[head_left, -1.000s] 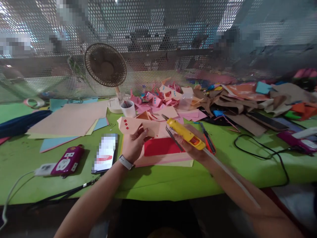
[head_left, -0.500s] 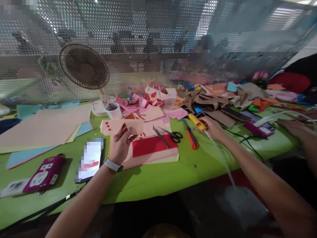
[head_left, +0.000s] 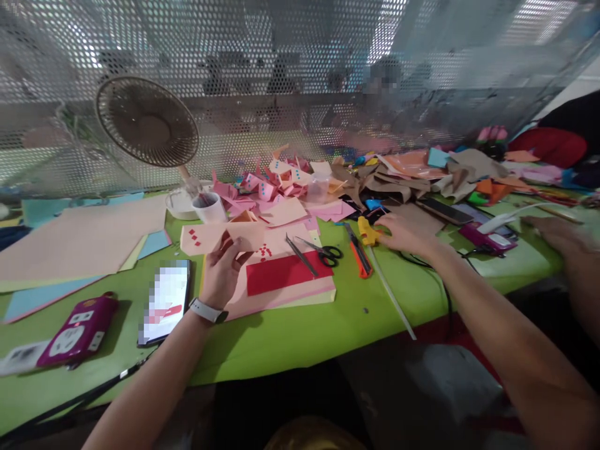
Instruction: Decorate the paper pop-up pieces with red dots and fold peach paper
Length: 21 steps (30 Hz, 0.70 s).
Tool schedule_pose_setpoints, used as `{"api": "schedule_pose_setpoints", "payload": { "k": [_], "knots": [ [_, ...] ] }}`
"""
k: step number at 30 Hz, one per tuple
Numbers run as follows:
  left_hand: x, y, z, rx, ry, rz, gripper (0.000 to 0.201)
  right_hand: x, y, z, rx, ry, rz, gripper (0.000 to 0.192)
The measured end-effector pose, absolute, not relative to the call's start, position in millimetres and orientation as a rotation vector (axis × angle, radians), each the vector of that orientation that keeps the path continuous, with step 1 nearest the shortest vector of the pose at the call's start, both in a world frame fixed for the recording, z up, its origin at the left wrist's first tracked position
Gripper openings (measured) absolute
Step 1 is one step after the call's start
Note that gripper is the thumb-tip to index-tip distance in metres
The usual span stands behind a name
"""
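Observation:
My left hand [head_left: 221, 270], a watch on its wrist, pinches a folded peach paper piece [head_left: 213, 236] with small red squares, held just above a stack of pink sheets topped by a red sheet [head_left: 285, 272]. My right hand [head_left: 404, 232] reaches out to the right and grips the back of a yellow glue gun [head_left: 367, 230] that lies on the green table [head_left: 304, 337]. A long white glue stick [head_left: 391, 294] trails from the gun toward the table's front edge.
Scissors [head_left: 324, 251], tweezers [head_left: 297, 253] and an orange knife [head_left: 359, 256] lie between my hands. A phone [head_left: 165, 301], a purple power strip [head_left: 77, 328], a fan [head_left: 147, 122], a white cup [head_left: 210, 208] and paper scraps [head_left: 412, 176] surround them. Another person's hand [head_left: 557, 235] rests far right.
My right hand has carried the yellow glue gun from over the red sheet to the right and lowered it onto the table. My left hand keeps the peach piece.

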State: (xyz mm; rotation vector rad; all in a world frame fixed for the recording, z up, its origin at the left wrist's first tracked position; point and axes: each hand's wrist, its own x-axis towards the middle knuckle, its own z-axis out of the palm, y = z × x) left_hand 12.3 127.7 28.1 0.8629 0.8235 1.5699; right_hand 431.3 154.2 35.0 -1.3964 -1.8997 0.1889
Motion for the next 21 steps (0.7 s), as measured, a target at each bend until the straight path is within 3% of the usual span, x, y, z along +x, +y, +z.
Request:
{"api": "schedule_pose_setpoints", "payload": {
  "k": [3, 7, 13, 18, 21],
  "knots": [
    [13, 128, 28, 0.839, 0.820, 1.586, 0.031, 373, 142, 37, -1.453, -2.066, 0.176, 0.009],
    [11, 129, 27, 0.813, 0.822, 1.611, 0.031, 290, 132, 28, -1.471, -2.383, 0.112, 0.033],
    [6, 130, 32, 0.799, 0.797, 1.658, 0.029, 260, 141, 14, -1.532, -2.450, 0.002, 0.012],
    [4, 129, 33, 0.834, 0.773, 1.652, 0.028, 273, 148, 22, -1.597, -2.133, 0.474, 0.010],
    [3, 129, 34, 0.816, 0.762, 1.652, 0.029, 275, 150, 38, -1.469, -1.791, 0.974, 0.028]
  ]
}}
